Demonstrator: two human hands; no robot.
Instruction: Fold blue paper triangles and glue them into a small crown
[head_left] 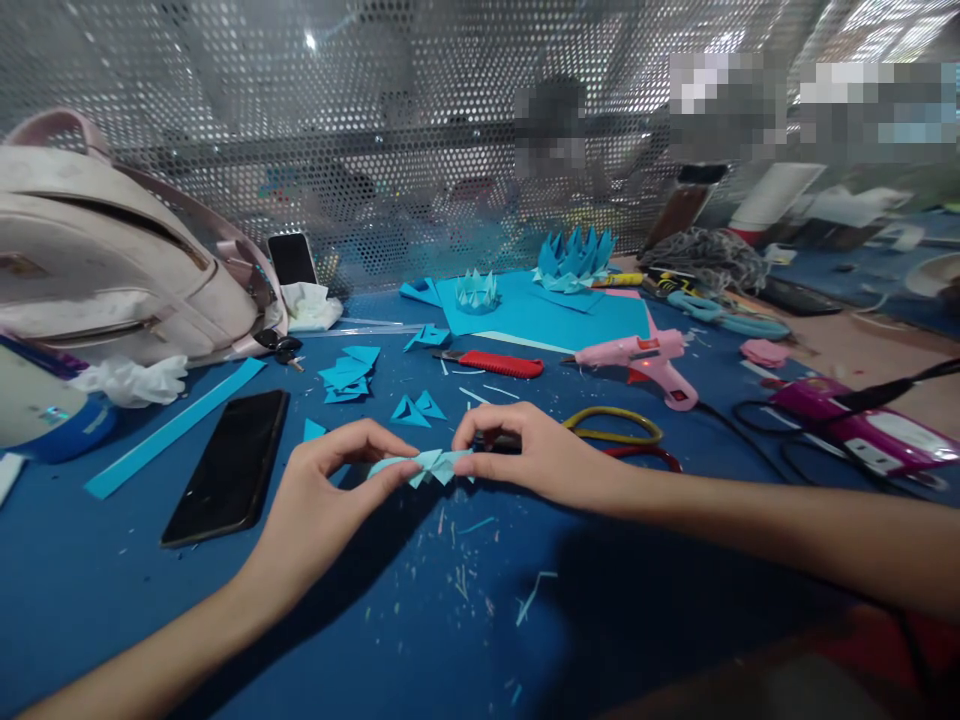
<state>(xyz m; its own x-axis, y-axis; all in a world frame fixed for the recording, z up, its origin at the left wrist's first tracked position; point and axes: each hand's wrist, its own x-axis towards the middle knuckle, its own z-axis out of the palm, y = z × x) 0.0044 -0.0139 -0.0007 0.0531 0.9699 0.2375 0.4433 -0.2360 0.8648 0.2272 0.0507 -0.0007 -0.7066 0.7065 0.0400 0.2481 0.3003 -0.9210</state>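
Observation:
A pale blue strip of folded paper points [433, 466] is held up between my two hands, just above the table. My left hand [337, 480] pinches its left end between thumb and fingers. At its right end, my right hand [517, 450] pinches it in the same way. Just beyond my fingers lie blue folded paper triangles [418, 409] and a heap of blue paper pieces [349, 375]. Scissors with yellow and red handles [619, 428] rest partly hidden behind my right hand.
A red box cutter [501, 364] and a pink glue gun [637, 362] with a cord lie beyond. Finished paper crowns [574, 262] stand on a blue sheet [495, 318]. At left are a black phone [229, 465], a paper strip [172, 428] and a backpack [112, 250]. Perforated metal [420, 120] rises behind.

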